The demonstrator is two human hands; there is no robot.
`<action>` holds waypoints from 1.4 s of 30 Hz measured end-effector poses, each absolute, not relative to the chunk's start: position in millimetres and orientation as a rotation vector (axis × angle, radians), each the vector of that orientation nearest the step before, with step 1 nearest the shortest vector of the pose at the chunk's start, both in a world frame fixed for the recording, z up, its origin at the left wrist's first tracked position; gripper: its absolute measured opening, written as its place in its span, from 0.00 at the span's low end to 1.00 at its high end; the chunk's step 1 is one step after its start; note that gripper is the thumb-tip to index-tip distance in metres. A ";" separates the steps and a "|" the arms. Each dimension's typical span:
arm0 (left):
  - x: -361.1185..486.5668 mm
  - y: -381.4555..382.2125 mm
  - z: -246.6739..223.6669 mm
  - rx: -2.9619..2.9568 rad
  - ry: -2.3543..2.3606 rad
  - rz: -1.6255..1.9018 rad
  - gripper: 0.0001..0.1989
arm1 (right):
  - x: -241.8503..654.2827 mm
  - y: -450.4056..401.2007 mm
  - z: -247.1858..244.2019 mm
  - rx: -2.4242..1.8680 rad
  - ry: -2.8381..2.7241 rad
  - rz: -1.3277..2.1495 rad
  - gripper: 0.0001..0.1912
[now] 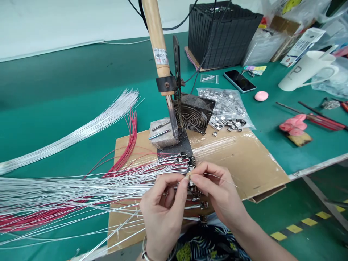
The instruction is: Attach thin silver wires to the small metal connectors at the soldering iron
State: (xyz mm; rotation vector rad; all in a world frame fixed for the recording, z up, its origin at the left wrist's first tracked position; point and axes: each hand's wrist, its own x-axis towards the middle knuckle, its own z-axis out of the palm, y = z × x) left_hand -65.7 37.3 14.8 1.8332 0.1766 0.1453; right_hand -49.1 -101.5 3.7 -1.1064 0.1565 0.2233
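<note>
My left hand [165, 206] and my right hand [217, 188] meet above the cardboard, thumb and forefinger of each pinched together. A tiny tan piece [188, 175] shows between the fingertips; its kind is too small to tell. Out of my right fingers a thin whitish wire [224, 178] sticks to the right. Just under and behind the hands lies a bunch of white wires [130, 185] with small metal connectors [203, 205] at their ends. Red wires [130, 139] run among them.
A wooden-handled soldering iron [156, 40] stands clamped above a pale block [163, 135], close beyond the hands. Behind it are a black fan [193, 116] and a bag of connectors [225, 103]. A phone [239, 81], white mug [306, 70] and black crate [220, 40] stand farther back.
</note>
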 end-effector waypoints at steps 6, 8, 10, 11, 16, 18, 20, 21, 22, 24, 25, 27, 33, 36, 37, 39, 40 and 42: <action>-64.8 34.4 18.7 1.754 0.217 0.103 0.07 | -51.1 -100.3 6.2 -1.270 0.163 0.159 0.10; -65.1 33.6 20.0 1.730 0.243 0.097 0.07 | -50.6 -100.2 7.4 -1.303 0.178 0.146 0.10; -65.2 33.7 19.8 1.733 0.237 0.102 0.06 | -49.7 -99.8 8.2 -1.301 0.193 0.147 0.10; -65.3 34.0 19.1 1.745 0.218 0.106 0.06 | -49.3 -99.5 8.3 -1.295 0.196 0.152 0.10; -66.0 34.1 14.1 1.791 0.182 0.160 0.05 | -49.3 -94.3 7.1 -1.202 0.210 0.130 0.09; -66.6 32.5 13.2 1.774 0.194 0.191 0.05 | -50.5 -90.7 6.3 -1.141 0.226 0.099 0.09; -66.8 30.7 13.1 1.752 0.195 0.210 0.04 | -51.9 -87.3 5.8 -1.090 0.231 0.079 0.08; -66.8 29.8 13.1 1.743 0.198 0.218 0.04 | -52.6 -85.9 5.7 -1.070 0.231 0.071 0.08; -66.5 29.1 13.2 1.735 0.201 0.227 0.04 | -53.1 -84.9 5.5 -1.056 0.230 0.065 0.07; -65.2 27.9 13.3 1.717 0.202 0.246 0.04 | -53.8 -84.0 5.1 -1.048 0.228 0.062 0.07; -64.2 27.6 13.4 1.705 0.198 0.256 0.03 | -54.0 -84.1 4.7 -1.052 0.227 0.063 0.07; -61.7 27.3 13.6 1.674 0.186 0.269 0.03 | -54.2 -85.5 3.8 -1.075 0.224 0.062 0.06; -58.1 30.3 12.5 1.625 0.215 0.261 0.04 | -53.4 -91.4 2.9 -1.201 0.140 0.039 0.08; -58.9 31.7 10.5 1.611 0.222 0.248 0.04 | -52.0 -91.4 5.8 -1.303 0.120 0.030 0.07; -59.0 32.0 9.9 1.610 0.222 0.242 0.04 | -51.3 -91.1 7.0 -1.335 0.125 0.027 0.07; -58.9 32.8 9.3 1.604 0.219 0.225 0.03 | -50.0 -90.5 9.3 -1.387 0.137 0.013 0.08; -58.8 33.4 9.3 1.597 0.217 0.217 0.03 | -49.3 -90.4 10.1 -1.406 0.141 0.004 0.08; -58.7 34.8 9.9 1.579 0.205 0.196 0.02 | -48.2 -90.3 11.2 -1.432 0.143 -0.011 0.08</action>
